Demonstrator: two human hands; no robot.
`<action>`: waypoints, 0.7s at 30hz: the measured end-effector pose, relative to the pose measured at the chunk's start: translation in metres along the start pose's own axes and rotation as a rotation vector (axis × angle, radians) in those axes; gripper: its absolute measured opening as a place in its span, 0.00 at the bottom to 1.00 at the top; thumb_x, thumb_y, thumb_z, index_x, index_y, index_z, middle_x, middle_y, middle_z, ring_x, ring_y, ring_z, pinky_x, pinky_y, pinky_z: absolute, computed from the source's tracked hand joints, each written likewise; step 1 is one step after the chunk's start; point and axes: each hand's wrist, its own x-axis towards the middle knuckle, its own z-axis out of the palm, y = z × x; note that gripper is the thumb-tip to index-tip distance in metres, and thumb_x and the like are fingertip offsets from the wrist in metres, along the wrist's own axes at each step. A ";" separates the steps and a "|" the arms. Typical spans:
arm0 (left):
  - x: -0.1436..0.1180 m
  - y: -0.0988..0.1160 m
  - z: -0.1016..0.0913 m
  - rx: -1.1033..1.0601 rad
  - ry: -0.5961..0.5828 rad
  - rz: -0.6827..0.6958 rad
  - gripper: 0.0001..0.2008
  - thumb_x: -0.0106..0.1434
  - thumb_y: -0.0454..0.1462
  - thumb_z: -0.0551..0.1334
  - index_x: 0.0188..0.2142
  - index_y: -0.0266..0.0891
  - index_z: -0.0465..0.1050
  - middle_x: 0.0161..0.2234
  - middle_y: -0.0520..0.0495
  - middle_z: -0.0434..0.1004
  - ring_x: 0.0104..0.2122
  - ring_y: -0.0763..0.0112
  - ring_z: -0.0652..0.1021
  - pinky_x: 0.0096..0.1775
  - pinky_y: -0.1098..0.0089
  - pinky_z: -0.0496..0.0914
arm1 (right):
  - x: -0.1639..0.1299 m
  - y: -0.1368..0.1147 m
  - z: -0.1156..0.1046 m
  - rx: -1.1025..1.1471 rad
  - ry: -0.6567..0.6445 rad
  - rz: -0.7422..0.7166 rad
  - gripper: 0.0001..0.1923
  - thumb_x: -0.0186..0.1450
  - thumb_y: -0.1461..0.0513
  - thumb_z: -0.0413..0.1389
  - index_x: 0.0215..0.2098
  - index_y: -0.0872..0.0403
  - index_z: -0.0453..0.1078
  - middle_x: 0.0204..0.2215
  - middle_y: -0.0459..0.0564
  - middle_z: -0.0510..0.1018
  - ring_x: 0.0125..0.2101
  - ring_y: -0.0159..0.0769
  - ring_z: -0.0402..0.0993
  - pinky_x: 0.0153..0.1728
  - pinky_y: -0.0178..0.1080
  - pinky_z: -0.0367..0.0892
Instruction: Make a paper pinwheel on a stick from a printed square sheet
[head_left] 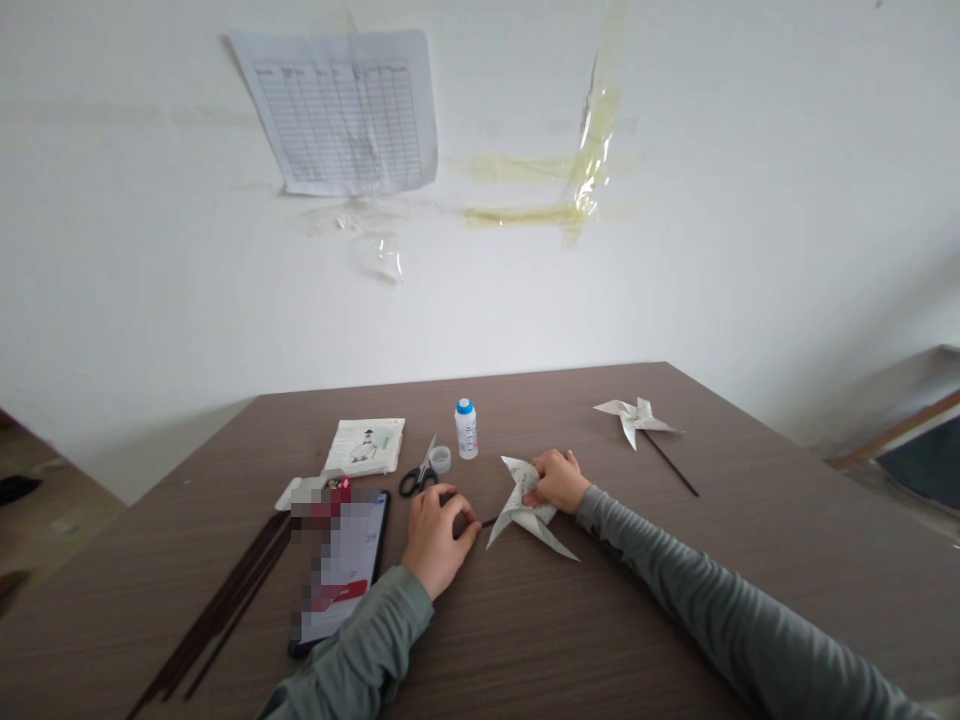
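A paper pinwheel (523,512) with printed text lies on the table in front of me. My right hand (559,480) grips it near its centre from the right, fingers pressed together on the paper. My left hand (439,535) is closed in a pinch on a thin dark stick (489,522), whose short visible end points to the pinwheel; the rest is hidden by the hand. Whether stick and pinwheel are joined cannot be seen. Just beyond my left hand are black-handled scissors (420,476), a small clear round container (440,459) and a white bottle with a blue cap (466,430).
Another pinwheel (636,417) on a dark stick lies at the back right of the brown table (637,620). To the left are a phone (349,560), a bundle of dark sticks (225,600) and a stack of paper squares (366,446). A white wall (487,310) stands behind.
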 end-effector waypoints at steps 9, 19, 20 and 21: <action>0.000 0.002 -0.001 -0.016 0.004 -0.009 0.07 0.70 0.31 0.81 0.40 0.48 0.95 0.61 0.39 0.90 0.69 0.39 0.87 0.76 0.34 0.80 | 0.003 0.003 0.006 -0.030 0.041 0.002 0.09 0.62 0.56 0.83 0.36 0.45 0.90 0.60 0.53 0.97 0.77 0.70 0.80 0.92 0.73 0.47; 0.001 0.001 -0.001 -0.020 -0.012 -0.006 0.07 0.72 0.33 0.80 0.45 0.48 0.96 0.62 0.38 0.90 0.70 0.38 0.87 0.77 0.34 0.79 | -0.002 -0.001 0.006 -0.043 0.064 0.017 0.07 0.63 0.59 0.81 0.40 0.44 0.92 0.62 0.54 0.97 0.78 0.68 0.79 0.91 0.68 0.51; 0.001 0.001 -0.001 -0.019 -0.014 -0.004 0.07 0.72 0.33 0.80 0.46 0.49 0.96 0.62 0.38 0.90 0.70 0.38 0.86 0.77 0.34 0.79 | -0.002 -0.001 0.006 -0.042 0.065 0.015 0.07 0.63 0.59 0.81 0.40 0.44 0.92 0.61 0.54 0.97 0.78 0.67 0.79 0.91 0.68 0.51; 0.001 0.000 -0.001 -0.019 -0.017 0.001 0.07 0.72 0.34 0.80 0.46 0.49 0.96 0.62 0.38 0.90 0.70 0.38 0.86 0.77 0.34 0.79 | -0.003 -0.002 0.006 -0.041 0.067 0.013 0.07 0.63 0.60 0.80 0.39 0.44 0.92 0.61 0.54 0.97 0.78 0.67 0.79 0.90 0.68 0.51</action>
